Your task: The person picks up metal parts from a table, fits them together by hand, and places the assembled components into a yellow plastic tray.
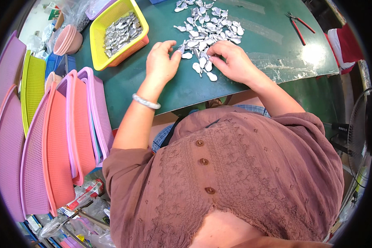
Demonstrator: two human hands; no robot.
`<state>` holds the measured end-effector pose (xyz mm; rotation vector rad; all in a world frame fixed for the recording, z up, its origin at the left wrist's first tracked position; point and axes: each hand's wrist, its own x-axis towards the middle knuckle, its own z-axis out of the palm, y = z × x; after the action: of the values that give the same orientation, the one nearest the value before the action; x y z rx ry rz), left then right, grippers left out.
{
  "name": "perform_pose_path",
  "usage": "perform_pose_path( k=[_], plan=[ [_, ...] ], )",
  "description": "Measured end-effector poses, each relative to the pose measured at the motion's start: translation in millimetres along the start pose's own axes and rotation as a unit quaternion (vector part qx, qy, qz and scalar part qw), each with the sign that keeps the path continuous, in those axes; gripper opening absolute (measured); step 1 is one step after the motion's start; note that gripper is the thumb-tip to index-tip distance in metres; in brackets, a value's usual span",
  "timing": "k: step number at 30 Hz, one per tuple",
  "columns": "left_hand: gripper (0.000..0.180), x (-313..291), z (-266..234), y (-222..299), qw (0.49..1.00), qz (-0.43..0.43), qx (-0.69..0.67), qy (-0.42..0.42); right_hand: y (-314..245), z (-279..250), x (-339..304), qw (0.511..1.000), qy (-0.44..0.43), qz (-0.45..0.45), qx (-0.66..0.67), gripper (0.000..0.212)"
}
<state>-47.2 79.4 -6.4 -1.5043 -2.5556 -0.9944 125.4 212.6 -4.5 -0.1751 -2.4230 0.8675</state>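
Note:
A loose pile of small silver-grey metal pieces (202, 41), each with a rounded, spoon-like end, lies on the green table. My left hand (163, 60) is at the pile's left edge, its fingers curled and a silver piece (181, 48) at the thumb tip. On the other side my right hand (232, 62) reaches into the near part of the pile. Its thumb and forefinger close on one of the pieces, which the fingers partly cover. A few pieces lie between the two hands, nearest to me.
At the left, a yellow basket (96, 41) set in an orange one holds many similar pieces. Red-handled pliers (297, 28) lie far right on the green table (273, 45). Stacked purple, orange and green plastic baskets (58, 144) stand left of me; a fan (356, 128) is at the right.

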Motion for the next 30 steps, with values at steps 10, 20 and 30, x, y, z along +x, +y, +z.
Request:
perform_pose_path(
  k=[10, 20, 30],
  plan=[
    [0.013, 4.1, 9.3, 10.6, 0.961, -0.149, -0.23, -0.043, -1.0, 1.7, -0.7, 0.999, 0.017, -0.023, -0.015, 0.011],
    [0.017, -30.7, -6.7, 52.4, 0.727, -0.244, -0.639, -0.065, -27.5, 15.2, 14.6, 0.987, 0.112, -0.058, 0.099, 0.019],
    [0.026, -43.4, -10.5, 38.1, 0.604, -0.274, -0.744, -0.08, -23.3, 13.5, 17.7, 0.992, 0.105, -0.055, 0.042, 0.016]
  ],
)
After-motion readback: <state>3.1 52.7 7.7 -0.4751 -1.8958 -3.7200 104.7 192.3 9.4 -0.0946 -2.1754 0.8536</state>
